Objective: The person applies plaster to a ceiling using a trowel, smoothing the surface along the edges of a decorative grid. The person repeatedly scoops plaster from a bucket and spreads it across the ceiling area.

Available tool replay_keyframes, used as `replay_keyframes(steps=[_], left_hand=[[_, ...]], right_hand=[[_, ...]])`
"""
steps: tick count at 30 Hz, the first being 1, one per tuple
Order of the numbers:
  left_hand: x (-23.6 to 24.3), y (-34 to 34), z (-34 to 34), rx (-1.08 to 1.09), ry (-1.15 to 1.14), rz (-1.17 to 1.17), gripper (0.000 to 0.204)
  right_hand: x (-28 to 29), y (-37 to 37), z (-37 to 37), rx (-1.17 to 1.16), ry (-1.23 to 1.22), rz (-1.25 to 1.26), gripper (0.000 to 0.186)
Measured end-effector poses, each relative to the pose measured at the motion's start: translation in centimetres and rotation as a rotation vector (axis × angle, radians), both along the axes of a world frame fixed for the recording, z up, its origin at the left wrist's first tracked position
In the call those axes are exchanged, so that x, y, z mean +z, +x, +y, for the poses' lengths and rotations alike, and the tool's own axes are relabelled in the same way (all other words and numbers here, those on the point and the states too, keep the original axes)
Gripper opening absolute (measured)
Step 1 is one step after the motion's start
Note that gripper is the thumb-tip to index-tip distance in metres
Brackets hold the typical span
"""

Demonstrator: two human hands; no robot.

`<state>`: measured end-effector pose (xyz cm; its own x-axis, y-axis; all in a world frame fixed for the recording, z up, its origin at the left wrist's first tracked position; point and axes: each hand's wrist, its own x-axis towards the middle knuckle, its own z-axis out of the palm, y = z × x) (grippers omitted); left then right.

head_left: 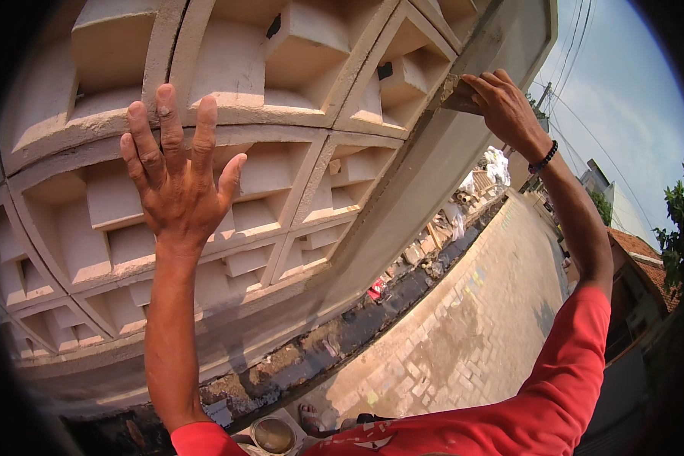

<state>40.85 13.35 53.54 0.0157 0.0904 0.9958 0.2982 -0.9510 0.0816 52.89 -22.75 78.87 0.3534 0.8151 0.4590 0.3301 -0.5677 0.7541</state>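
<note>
My left hand (pixel 178 178) lies with fingers spread against the wall of pale openwork concrete blocks (pixel 311 131), near a joint between blocks. It holds nothing. Higher up and to the right, my right hand (pixel 505 106) is closed on a small flat trowel (pixel 465 99), a dark plate whose handle is hidden by the fingers. The trowel is at the seam where the blocks meet a smooth grey pillar (pixel 403 194). A dab of rough mortar (pixel 449 85) shows at its left edge. A dark beaded bracelet (pixel 544 156) circles my right wrist.
Below the wall runs a dark gutter (pixel 323 346), with rubble and white sacks (pixel 496 166) farther along. A paved lane (pixel 463 319) lies to its right. A round container (pixel 272 435) stands low in front of me. Houses, wires and a tree are at the right.
</note>
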Motion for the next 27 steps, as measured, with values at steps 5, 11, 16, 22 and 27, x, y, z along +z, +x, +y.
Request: replay_keyframes(steps=[5,11,16,22,27], left_hand=[[-0.2,0.6,-0.3,-0.018,0.020,-0.033,0.077],[0.0,0.2,-0.2,-0.019,0.015,-0.013,0.078],[-0.1,0.0,0.1,-0.008,0.013,-0.002,0.078],[-0.2,0.4,-0.2,-0.014,0.015,-0.022,0.078],[-0.2,0.5,-0.1,-0.035,0.019,-0.022,0.076]], right_hand=[[6.3,1.9,-1.6,0.092,0.052,-0.326,0.037],[1.5,1.7,-0.8,-0.055,0.056,-0.159,0.036],[-6.0,0.4,-0.7,0.034,-0.022,0.092,0.040],[-1.1,1.0,-1.3,0.152,0.126,-0.240,0.039],[-0.2,2.7,-1.7,0.109,0.100,-0.272,0.038]])
